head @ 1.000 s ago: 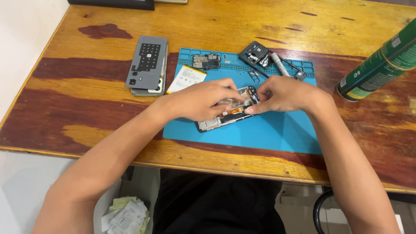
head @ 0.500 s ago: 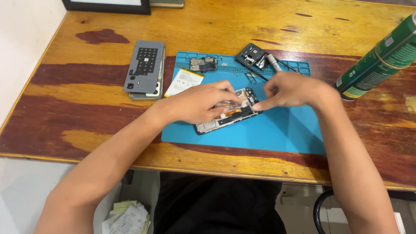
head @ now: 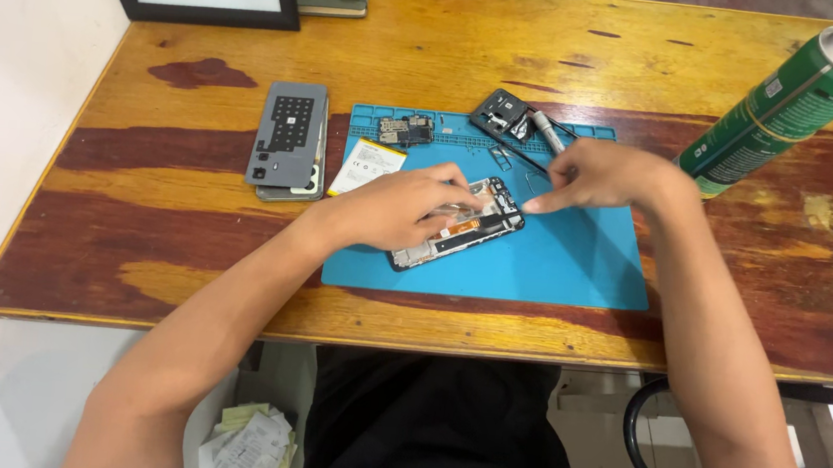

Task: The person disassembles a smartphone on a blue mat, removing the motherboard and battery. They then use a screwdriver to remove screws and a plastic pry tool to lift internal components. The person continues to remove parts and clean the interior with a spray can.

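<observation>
Since a moment ago the right hand [head: 592, 174] has drawn slightly back to the right of the opened phone [head: 459, 225], so only its outstretched fingertip now meets the phone's upper right end; the left hand [head: 401, 208] has stayed put. The wooden tabletop [head: 188, 204] carries a blue work mat [head: 554, 266], with the phone lying aslant near the mat's middle. A green spray can [head: 785, 101] leans at the far right. A grey back cover [head: 287, 137] rests left of the mat. The left hand lies curled over the phone, pressing it down; the right hand is loosely closed, grasping nothing visible.
</observation>
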